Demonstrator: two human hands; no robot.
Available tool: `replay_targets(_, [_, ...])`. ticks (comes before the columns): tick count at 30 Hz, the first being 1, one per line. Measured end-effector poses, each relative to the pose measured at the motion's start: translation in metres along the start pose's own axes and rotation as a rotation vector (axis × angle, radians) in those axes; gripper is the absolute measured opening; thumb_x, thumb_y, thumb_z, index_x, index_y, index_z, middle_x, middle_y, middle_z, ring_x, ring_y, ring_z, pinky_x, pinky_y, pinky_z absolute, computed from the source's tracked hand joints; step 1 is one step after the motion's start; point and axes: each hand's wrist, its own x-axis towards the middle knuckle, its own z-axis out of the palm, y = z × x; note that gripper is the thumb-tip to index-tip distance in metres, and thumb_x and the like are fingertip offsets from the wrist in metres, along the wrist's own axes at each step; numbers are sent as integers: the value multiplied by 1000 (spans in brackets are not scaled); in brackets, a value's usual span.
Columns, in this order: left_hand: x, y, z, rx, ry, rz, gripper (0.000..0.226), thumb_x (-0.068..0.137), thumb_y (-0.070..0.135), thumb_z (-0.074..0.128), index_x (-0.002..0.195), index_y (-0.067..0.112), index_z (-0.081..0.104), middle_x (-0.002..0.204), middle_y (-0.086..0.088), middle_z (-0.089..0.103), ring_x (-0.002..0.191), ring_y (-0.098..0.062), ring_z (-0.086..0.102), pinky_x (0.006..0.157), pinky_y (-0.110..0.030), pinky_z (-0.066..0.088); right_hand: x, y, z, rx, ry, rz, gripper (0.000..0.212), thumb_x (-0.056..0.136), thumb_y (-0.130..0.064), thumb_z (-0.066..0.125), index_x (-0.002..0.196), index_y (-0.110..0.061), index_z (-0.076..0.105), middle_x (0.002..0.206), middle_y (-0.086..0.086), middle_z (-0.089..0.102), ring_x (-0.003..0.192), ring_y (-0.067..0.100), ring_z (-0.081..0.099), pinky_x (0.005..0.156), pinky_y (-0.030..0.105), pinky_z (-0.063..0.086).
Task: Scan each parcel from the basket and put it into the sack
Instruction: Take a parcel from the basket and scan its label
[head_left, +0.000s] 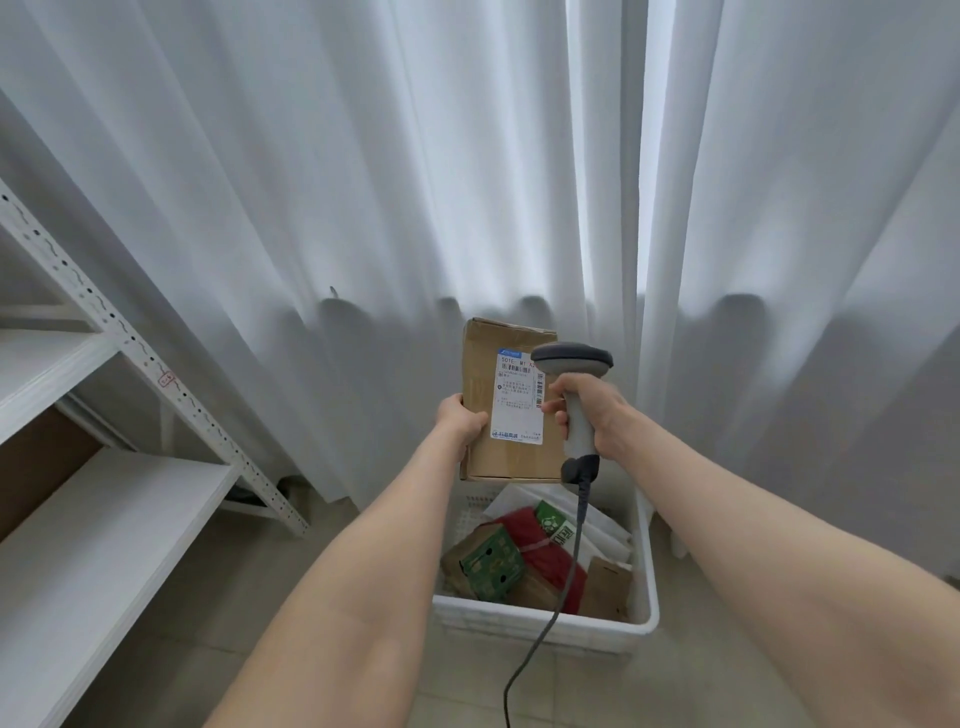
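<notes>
Parcel (511, 400) gripped by the left hand (460, 421) faces the scanner (571, 359) clutched by the right hand (597, 410), with several unscanned in the basket (545, 626) below both (sack unseen).

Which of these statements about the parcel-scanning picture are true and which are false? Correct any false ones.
1. The left hand holds a cardboard parcel up above the basket. True.
2. The right hand grips the scanner by its handle. True.
3. The basket is empty. False: several parcels lie in it.
4. The held parcel has no label. False: a white label with barcodes faces the camera.
5. The scanner is cordless. False: a grey cable hangs from its handle.
</notes>
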Motion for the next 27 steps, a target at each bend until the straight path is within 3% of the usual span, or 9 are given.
replay_targets(10, [-1,-7,-1,16,7,-21,38,93,16,59,130,13,52,124,-10,61,111,-31,59,97,-46,50,-16,-1,6,-38,-23,44,14,83,-6,56,96,-4,60,64,4,55,45,11,48,44,22,43])
replay_targets(19, [0,-9,-1,31,12,-25,38,92,16,59,130,12,52,126,-11,60,112,-32,59,97,-47,49,-23,-4,2,-52,-17,26,9,83,-6,55,92,-6,58,49,0,58,44,10,48,44,21,43])
replay_targets(27, [4,-14,-10,6,-13,-16,39,92,17,60,130,11,52,125,-11,61,112,-31,59,97,-47,49,-14,4,9,-2,24,26,11,86,-3,60,97,-3,61,79,11,66,51,12,55,51,24,50])
